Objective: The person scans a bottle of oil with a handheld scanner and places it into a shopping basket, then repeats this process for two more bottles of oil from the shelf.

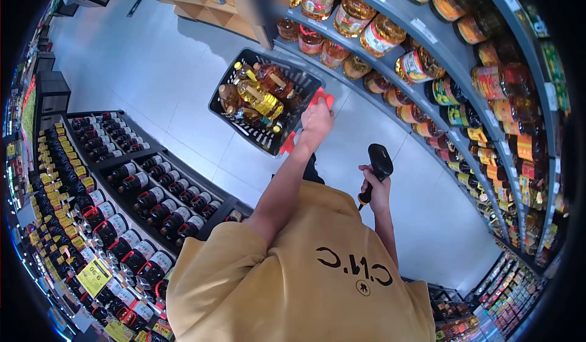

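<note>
My left hand (317, 121) is closed around the red handle (322, 97) of a dark slatted shopping basket (259, 137). Inside it lie several bottles of oil, among them a yellow oil bottle (259, 100) and a darker amber bottle (274, 81). My right hand (379, 190) grips a black handheld scanner (379, 161), held up to the right of the basket and apart from it. Part of the handle is hidden under my left hand.
Curved shelves (421, 31) of large oil bottles run along the right. On the left stands a display rack (131, 156) of dark bottles with a yellow price tag (94, 277). A wooden shelf unit (204, 9) is beyond the basket. Pale tiled floor (165, 76) lies between.
</note>
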The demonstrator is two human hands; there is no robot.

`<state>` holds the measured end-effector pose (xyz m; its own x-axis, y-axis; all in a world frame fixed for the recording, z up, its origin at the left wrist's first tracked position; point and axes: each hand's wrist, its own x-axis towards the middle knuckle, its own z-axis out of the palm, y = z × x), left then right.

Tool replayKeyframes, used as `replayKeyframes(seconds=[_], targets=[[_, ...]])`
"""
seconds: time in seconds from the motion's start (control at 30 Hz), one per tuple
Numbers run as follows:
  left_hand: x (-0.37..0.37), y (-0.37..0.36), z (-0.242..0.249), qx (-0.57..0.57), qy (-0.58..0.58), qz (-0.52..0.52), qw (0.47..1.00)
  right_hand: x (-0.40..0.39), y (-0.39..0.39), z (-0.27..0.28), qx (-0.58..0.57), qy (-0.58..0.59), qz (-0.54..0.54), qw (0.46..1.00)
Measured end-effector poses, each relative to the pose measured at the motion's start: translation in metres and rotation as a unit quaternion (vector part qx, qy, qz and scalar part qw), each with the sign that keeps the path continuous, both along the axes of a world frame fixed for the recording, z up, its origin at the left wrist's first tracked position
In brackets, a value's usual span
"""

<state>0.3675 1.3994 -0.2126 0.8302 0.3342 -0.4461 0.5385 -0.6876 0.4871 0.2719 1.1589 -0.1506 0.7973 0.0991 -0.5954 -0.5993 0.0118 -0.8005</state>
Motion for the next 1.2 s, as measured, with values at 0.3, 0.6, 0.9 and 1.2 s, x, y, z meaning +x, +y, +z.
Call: replayKeyframes(seconds=[0.3,0.6,0.9,1.2], targets=[[0.01,-0.001,-0.015,-0.002,-0.04,0.029,0.999,0.084,0.011,0.005,-0.018,-0.02,0.057,0.998],[0.012,-0.005,-0.018,0.03,0.004,0.055,0.998,0.135,0.007,0.001,0.001,-0.006,0.123,0.992],[0.024,-0.016,-0.009,0.071,0.079,0.157,0.982,0.196,-0.051,-0.011,0.034,-0.028,0.195,0.98],[0.02,-0.023,-0.012,0.107,0.041,0.171,0.979,0.226,-0.065,-0.02,0.032,-0.026,0.217,0.975]])
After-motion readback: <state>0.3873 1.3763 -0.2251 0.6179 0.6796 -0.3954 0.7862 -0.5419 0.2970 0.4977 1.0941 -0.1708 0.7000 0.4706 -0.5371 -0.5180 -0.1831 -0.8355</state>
